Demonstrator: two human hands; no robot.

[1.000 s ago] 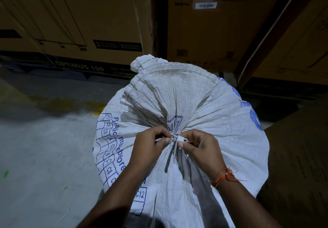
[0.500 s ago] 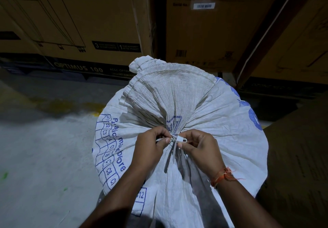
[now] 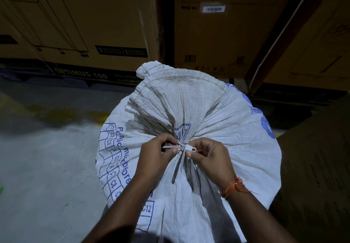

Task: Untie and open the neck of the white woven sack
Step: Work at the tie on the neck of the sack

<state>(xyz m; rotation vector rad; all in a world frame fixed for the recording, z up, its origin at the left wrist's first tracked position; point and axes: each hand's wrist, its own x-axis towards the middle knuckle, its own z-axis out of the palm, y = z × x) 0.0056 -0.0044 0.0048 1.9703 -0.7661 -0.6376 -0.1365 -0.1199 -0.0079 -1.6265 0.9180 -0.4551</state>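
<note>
**Tie not yet released at the sack's neck**

Since the earlier frames almost nothing has moved: both hands stay at the same knot, and only the strap on the left side shows a little more between the left fingers. The white woven sack (image 3: 208, 125) stands on the grey floor (image 3: 37, 167), near the person, with cardboard boxes (image 3: 94, 25) far behind it. Its neck is gathered tight in the middle, and the free top fans out to the far side.

A white plastic tie (image 3: 186, 147) closes the neck. The left hand (image 3: 157, 153) pinches the strap of the tie on the left side, fingers curled around it. The right hand (image 3: 210, 155) pinches the small locking head of the tie between thumb and fingers; an orange thread bracelet (image 3: 233, 186) sits on that wrist. The loose tail of the tie hangs down toward the person, between the two hands.

I judge the step in hand to be the loosening of the tie, so the task is in its early part: the neck is fully closed. The next move probably calls for a fine grip on the locking head, to press its catch while the other hand draws the strap back out. A plain pull may only tighten it. Whether the catch is already pressed I cannot tell, because the fingers hide it.
</note>
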